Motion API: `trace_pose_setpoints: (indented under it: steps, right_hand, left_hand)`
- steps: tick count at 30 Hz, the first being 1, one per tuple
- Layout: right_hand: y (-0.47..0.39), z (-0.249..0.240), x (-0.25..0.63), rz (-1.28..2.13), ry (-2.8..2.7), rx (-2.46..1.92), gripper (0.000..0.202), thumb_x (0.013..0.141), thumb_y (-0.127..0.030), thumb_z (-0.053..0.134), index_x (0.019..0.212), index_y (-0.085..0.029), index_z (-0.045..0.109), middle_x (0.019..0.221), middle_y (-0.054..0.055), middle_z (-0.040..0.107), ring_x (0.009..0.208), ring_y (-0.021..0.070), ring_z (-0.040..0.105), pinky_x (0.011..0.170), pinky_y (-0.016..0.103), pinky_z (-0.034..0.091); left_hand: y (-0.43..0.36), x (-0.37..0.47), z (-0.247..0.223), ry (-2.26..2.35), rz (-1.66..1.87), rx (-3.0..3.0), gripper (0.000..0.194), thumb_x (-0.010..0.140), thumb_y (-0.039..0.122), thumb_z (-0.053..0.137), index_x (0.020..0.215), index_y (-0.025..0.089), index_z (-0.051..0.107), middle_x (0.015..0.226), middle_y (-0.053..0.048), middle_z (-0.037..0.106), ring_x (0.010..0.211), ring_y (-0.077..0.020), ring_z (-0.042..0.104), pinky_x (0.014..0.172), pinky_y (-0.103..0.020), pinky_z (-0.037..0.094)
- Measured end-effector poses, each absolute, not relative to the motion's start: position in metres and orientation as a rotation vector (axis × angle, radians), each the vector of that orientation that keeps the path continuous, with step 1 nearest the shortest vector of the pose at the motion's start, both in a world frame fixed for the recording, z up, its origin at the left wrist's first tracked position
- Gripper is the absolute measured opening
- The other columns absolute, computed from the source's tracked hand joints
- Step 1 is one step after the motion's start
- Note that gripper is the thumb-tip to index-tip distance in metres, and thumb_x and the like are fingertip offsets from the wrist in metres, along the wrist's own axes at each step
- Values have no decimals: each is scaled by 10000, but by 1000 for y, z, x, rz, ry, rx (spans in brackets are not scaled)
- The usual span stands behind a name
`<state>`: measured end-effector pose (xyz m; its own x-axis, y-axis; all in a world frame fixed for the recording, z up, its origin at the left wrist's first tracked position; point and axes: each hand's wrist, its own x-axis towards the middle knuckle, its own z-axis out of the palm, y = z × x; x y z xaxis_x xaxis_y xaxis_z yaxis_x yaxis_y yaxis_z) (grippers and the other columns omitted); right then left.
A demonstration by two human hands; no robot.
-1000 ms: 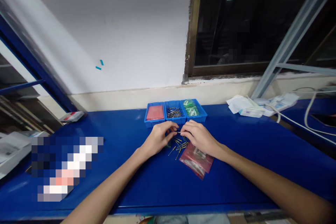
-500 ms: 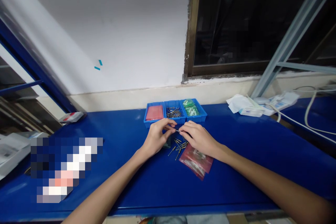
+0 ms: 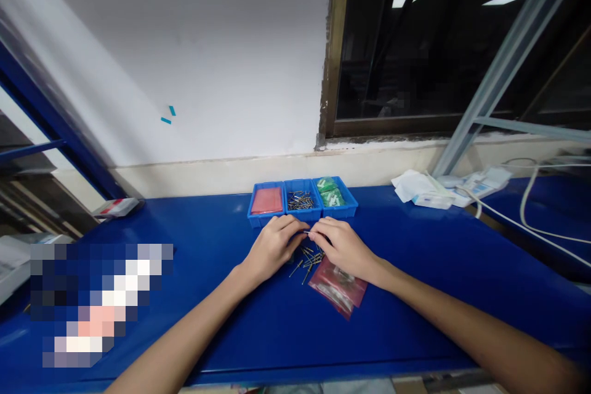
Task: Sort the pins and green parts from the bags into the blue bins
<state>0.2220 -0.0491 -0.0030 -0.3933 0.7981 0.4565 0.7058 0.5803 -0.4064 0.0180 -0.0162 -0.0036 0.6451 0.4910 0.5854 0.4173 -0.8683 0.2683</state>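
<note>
My left hand [image 3: 276,249] and my right hand [image 3: 345,249] meet over the blue table, fingertips pinched close together. Between them runs a thin metal blind rivet [image 3: 307,233], gripped from both sides; fingers cover most of it. Below lie several loose blind rivets [image 3: 308,261] in a small scattered pile. Partly under my right hand are pink plastic bags [image 3: 336,289] with metallic-looking pieces inside. Just beyond the hands stand three joined blue bins: one with pink bags [image 3: 266,201], one with more rivets [image 3: 301,200], one with green bags [image 3: 331,196].
The blue table [image 3: 258,332] runs back to the wall. White packages [image 3: 429,191] and a white cable [image 3: 508,212] lie at the right, near a grey metal post [image 3: 484,74]. At the left are a small box [image 3: 119,206] and a pixelated patch over the table.
The view has shifted slightly, so the scene sits a little further left. My fingertips have drawn closer together around the rivet, with less of it showing.
</note>
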Motion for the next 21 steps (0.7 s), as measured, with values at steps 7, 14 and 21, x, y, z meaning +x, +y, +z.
trace_pose_setpoints:
  steps: [7, 14, 21]
  right_hand:
    - [-49, 1, 220, 367, -2073, -1222, 99, 937, -233, 590, 873, -193, 654, 838, 20, 678, 821, 176, 609, 760, 293, 426]
    - [-50, 0, 214, 712, -1898, -1122, 162, 937, -273, 557, 841, -177, 646, 801, 17, 692, 744, 162, 626, 670, 255, 431]
    - [-52, 1, 215, 728, -1850, -1152, 236, 949, -307, 516, 781, -177, 621, 668, -14, 619, 625, 135, 564, 587, 235, 388]
  left_hand:
    - [-22, 23, 2, 826, 1103, 2457, 58, 941, 192, 556, 965, 182, 608, 935, -33, 673, 864, -170, 624, 802, -300, 474]
    - [-24, 27, 3, 732, 1166, 2083, 176, 939, 273, 604, 1089, 190, 644, 989, -42, 704, 911, -173, 664, 842, -283, 508]
    - [-16, 21, -3, 866, 1199, 2465, 113, 957, 269, 586, 1012, 212, 666, 1021, -53, 679, 953, -208, 618, 881, -364, 474]
